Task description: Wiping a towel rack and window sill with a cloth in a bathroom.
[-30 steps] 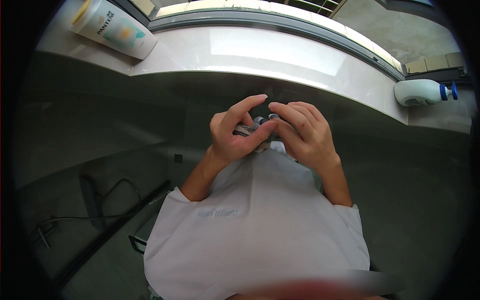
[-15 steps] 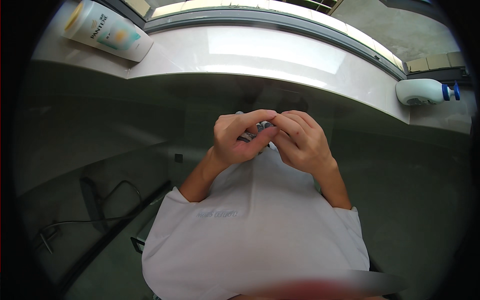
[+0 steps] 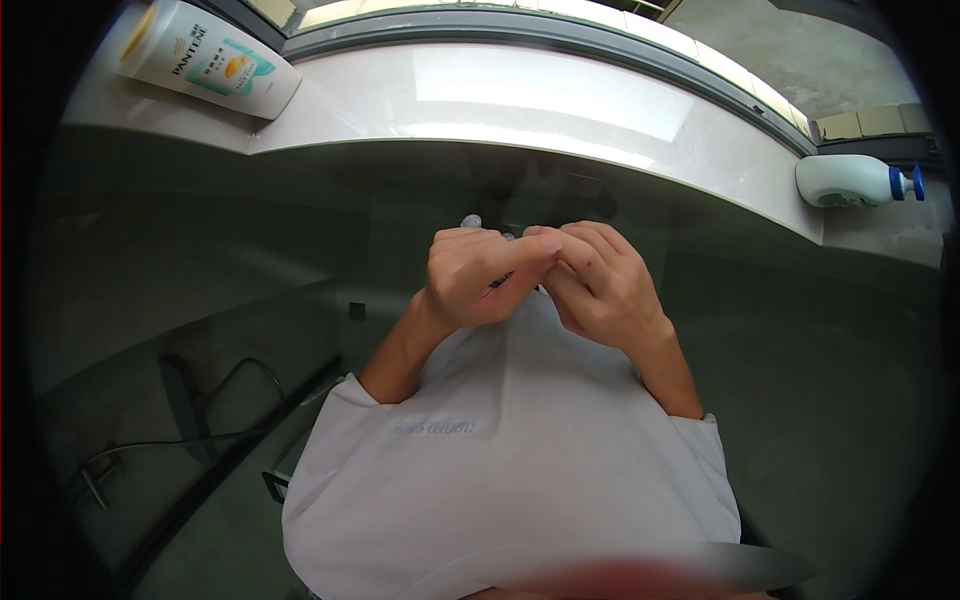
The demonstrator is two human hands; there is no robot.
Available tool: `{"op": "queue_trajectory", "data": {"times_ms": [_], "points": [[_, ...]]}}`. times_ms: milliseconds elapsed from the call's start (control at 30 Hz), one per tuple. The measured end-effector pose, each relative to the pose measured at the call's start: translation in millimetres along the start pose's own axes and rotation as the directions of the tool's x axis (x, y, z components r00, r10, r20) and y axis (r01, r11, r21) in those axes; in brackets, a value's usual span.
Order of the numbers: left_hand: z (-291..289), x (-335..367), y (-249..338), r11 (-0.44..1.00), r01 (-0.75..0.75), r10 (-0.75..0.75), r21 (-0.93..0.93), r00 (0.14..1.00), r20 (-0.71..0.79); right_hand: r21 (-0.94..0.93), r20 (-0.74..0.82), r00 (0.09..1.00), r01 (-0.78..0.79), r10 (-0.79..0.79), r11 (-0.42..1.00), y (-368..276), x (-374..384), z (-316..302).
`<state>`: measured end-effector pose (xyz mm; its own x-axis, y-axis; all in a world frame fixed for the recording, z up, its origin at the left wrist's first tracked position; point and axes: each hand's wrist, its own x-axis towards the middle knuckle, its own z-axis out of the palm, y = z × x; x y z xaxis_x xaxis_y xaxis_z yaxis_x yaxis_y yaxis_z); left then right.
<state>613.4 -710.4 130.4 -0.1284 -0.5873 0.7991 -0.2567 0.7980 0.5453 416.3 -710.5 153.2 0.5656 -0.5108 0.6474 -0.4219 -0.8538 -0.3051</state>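
My left hand [image 3: 470, 275] and my right hand [image 3: 608, 285] meet in front of my white shirt [image 3: 510, 440]. Their thumbs and forefingers press together at the tips, with the other fingers curled in. What the fingertips hold, if anything, is hidden or too small to name. Just past my left knuckles shows a rounded, grey speckled tip [image 3: 472, 222]. A dark-and-light patterned patch shows in the gap inside my left hand; I cannot tell whether it is held or lies below.
A pale ledge [image 3: 540, 95] runs along the window. At its left lies a white shampoo bottle [image 3: 215, 60] with a gold cap; at its right, a white pump bottle [image 3: 845, 182] with a blue top. Lower left are a dark rail [image 3: 240, 465] and a hose [image 3: 185, 440].
My left thumb and forefinger have drawn closer, narrowing the gap between them. Less of the patterned patch shows there, while more of the grey tip shows past the knuckles. My right hand has barely moved.
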Motion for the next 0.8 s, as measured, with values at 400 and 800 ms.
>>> {"op": "queue_trajectory", "data": {"times_ms": [400,800], "points": [[0,-4,2,1.000,0.004,-0.004,0.004,0.996,0.084,-0.003,0.005,1.000,-0.013,0.013,1.000,-3,-7,2],[4,-2,1,0.992,0.113,-0.110,-0.048,0.993,0.046,0.013,0.060,0.995,-0.075,0.074,0.997,-1,-6,4]]}}
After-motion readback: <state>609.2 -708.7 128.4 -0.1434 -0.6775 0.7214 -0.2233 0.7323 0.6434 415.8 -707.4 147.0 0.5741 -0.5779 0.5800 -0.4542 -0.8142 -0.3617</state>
